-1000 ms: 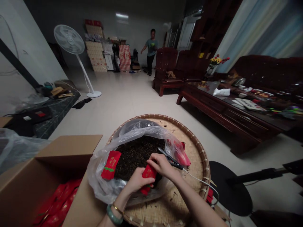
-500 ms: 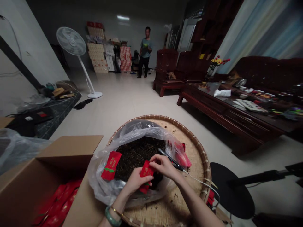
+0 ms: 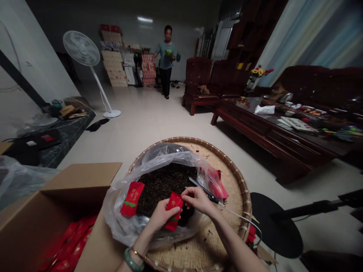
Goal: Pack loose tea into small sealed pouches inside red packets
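A small red packet (image 3: 174, 200) with gold lettering and a green band is held upright in my left hand (image 3: 160, 218), thumb across its front. My right hand (image 3: 200, 200) pinches at the packet's top right corner. Both hands are over a clear plastic bag (image 3: 117, 226) filled with dark dried leaves (image 3: 167, 179). Another red packet (image 3: 132, 198) lies on the bag's left side. Beside my right hand, a slim dark tool (image 3: 202, 189) with a white cord rests across the bag's right edge. More red packets (image 3: 222, 189) lie on the right, partly behind the plastic.
The bag sits in a round woven bamboo tray (image 3: 246, 189). An open cardboard box (image 3: 93, 241) with red packets stands at left. A black round stand base (image 3: 276, 226) is at right. Farther back are a white fan (image 3: 112, 113), a wooden table (image 3: 263, 136) and a person (image 3: 166, 56).
The packet has turned more upright, showing more of its front. My right fingers have shifted slightly at its top edge. The person at the back has walked closer.
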`<state>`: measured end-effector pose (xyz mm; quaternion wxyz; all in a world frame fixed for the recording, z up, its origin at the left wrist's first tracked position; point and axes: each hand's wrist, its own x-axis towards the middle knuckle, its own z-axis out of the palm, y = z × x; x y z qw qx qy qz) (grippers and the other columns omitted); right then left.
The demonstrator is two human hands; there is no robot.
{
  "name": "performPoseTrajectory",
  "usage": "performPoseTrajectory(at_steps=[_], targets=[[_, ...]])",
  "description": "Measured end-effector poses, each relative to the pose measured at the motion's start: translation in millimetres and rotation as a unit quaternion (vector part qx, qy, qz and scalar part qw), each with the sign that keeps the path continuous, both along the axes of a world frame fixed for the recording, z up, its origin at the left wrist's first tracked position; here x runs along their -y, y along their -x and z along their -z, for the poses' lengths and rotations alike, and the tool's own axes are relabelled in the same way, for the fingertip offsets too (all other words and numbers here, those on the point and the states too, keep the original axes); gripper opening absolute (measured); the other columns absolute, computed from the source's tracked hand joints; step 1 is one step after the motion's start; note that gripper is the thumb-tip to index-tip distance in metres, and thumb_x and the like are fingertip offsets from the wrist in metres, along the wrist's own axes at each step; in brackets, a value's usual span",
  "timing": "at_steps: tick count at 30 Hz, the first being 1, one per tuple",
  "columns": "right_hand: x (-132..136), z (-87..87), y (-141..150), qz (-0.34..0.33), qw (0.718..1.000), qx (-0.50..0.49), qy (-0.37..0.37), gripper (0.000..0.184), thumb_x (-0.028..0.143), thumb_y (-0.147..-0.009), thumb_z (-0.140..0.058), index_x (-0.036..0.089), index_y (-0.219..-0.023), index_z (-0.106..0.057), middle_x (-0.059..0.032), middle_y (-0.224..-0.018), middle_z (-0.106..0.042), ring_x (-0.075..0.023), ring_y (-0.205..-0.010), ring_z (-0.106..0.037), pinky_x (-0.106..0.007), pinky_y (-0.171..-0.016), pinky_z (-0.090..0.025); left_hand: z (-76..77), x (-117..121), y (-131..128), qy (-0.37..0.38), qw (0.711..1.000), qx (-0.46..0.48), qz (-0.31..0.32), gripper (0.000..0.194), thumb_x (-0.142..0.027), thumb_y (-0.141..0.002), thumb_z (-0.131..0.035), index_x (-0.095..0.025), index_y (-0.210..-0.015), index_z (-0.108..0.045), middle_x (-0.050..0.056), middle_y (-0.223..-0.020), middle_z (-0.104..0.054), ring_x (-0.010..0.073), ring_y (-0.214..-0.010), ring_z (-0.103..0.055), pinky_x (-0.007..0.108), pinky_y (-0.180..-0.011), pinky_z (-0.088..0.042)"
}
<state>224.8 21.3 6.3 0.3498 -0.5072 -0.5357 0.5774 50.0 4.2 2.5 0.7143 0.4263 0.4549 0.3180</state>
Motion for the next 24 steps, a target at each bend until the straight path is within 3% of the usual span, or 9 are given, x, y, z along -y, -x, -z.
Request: performPoseTrajectory(at_steps=[6, 9, 12, 13, 15, 19, 21, 22, 24], targets=[[-1.0, 2.4, 2.9, 0.017, 0.997, -0.073, 0.030, 0.038, 0.046, -0.064, -0.069, 0.014, -0.085, -0.064, 0.0014, -0.060, -0.061, -0.0106, -0.049, -0.057, -0.024, -0.049, -0.048, -4.5, 1.3, 3.0, 0.009, 1.000, 0.012, 0.007, 0.048, -0.037, -0.050, -0.082, -0.010, -0.085, -0.062, 0.007, -0.073, -0.071, 0.0149, -0.051, -0.064, 0.024, -0.050, -0.049], [-2.0, 0.2, 2.1, 0.044, 0.991, -0.120, 0.035, 0.048, 0.052, -0.063, -0.068, 0.015, -0.093, -0.062, 0.0002, -0.067, -0.062, -0.0109, -0.053, -0.059, -0.024, -0.048, -0.048, -7.8, 5.4, 21.3, -0.003, 0.990, 0.091, -0.110, 0.045, -0.041, -0.053, -0.081, -0.014, -0.084, -0.062, 0.004, -0.070, -0.071, 0.0151, -0.051, -0.064, 0.024, -0.049, -0.050], [-2.6, 1.4, 0.3, 0.055, 0.991, -0.119, 0.033, 0.050, 0.056, -0.063, -0.068, 0.015, -0.091, -0.062, -0.0002, -0.066, -0.061, -0.0102, -0.052, -0.057, -0.022, -0.045, -0.046, -23.8, 9.1, 50.3, -0.108, 0.906, 0.270, -0.306, 0.056, -0.060, -0.049, -0.076, -0.030, -0.095, -0.062, -0.005, -0.073, -0.070, 0.0098, -0.050, -0.059, 0.019, -0.047, -0.047], [-2.8, 2.6, 0.2, 0.056, 0.991, -0.114, 0.033, 0.050, 0.057, -0.063, -0.067, 0.015, -0.090, -0.062, -0.0002, -0.066, -0.061, -0.0099, -0.052, -0.057, -0.022, -0.044, -0.045, -31.8, 9.6, 59.0, -0.147, 0.873, 0.310, -0.347, 0.066, -0.071, -0.045, -0.069, -0.036, -0.101, -0.061, -0.006, -0.078, -0.070, 0.0086, -0.049, -0.057, 0.017, -0.043, -0.045], [-2.9, 5.3, 0.8, 0.056, 0.992, -0.103, 0.035, 0.051, 0.058, -0.063, -0.066, 0.015, -0.090, -0.062, -0.0001, -0.065, -0.060, -0.0094, -0.051, -0.056, -0.021, -0.043, -0.044, -47.5, 8.7, 71.2, -0.191, 0.850, 0.321, -0.373, 0.084, -0.084, -0.043, -0.055, -0.039, -0.114, -0.056, -0.003, -0.095, -0.070, 0.0107, -0.056, -0.059, 0.018, -0.042, -0.045], [-2.0, 9.6, 3.5, 0.045, 0.994, -0.088, 0.049, 0.053, 0.059, -0.063, -0.065, 0.014, -0.091, -0.062, 0.0005, -0.065, -0.059, -0.0086, -0.051, -0.055, -0.019, -0.042, -0.042, -52.2, -2.7, 78.8, -0.286, 0.859, 0.188, -0.382, 0.095, -0.075, -0.049, -0.063, -0.039, -0.132, -0.037, 0.004, -0.124, -0.057, 0.0218, -0.094, -0.061, 0.028, -0.067, -0.053], [-0.9, 11.1, 3.3, 0.034, 0.995, -0.077, 0.052, 0.052, 0.059, -0.064, -0.064, 0.014, -0.091, -0.062, 0.0009, -0.065, -0.059, -0.0084, -0.052, -0.054, -0.019, -0.043, -0.041, -36.8, -11.7, 82.1, -0.315, 0.862, 0.007, -0.397, 0.081, -0.053, -0.063, -0.070, -0.034, -0.134, -0.035, 0.008, -0.121, -0.057, 0.0230, -0.101, -0.058, 0.033, -0.079, -0.050], [-0.3, 12.0, 2.7, 0.029, 0.996, -0.070, 0.051, 0.051, 0.058, -0.065, -0.064, 0.014, -0.091, -0.062, 0.0010, -0.065, -0.059, -0.0083, -0.052, -0.054, -0.019, -0.043, -0.041, -26.6, -15.7, 84.3, -0.326, 0.854, -0.111, -0.389, 0.069, -0.046, -0.068, -0.068, -0.027, -0.129, -0.043, 0.009, -0.116, -0.059, 0.0240, -0.101, -0.058, 0.036, -0.083, -0.049], [0.8, 14.7, 1.2, 0.028, 0.997, -0.055, 0.049, 0.050, 0.057, -0.065, -0.063, 0.014, -0.091, -0.061, 0.0013, -0.064, -0.059, -0.0082, -0.051, -0.054, -0.019, -0.043, -0.040, -6.6, -20.6, 88.4, -0.358, 0.823, -0.346, -0.271, 0.045, -0.038, -0.071, -0.063, -0.020, -0.112, -0.059, 0.011, -0.110, -0.061, 0.0287, -0.104, -0.054, 0.043, -0.091, -0.043]])
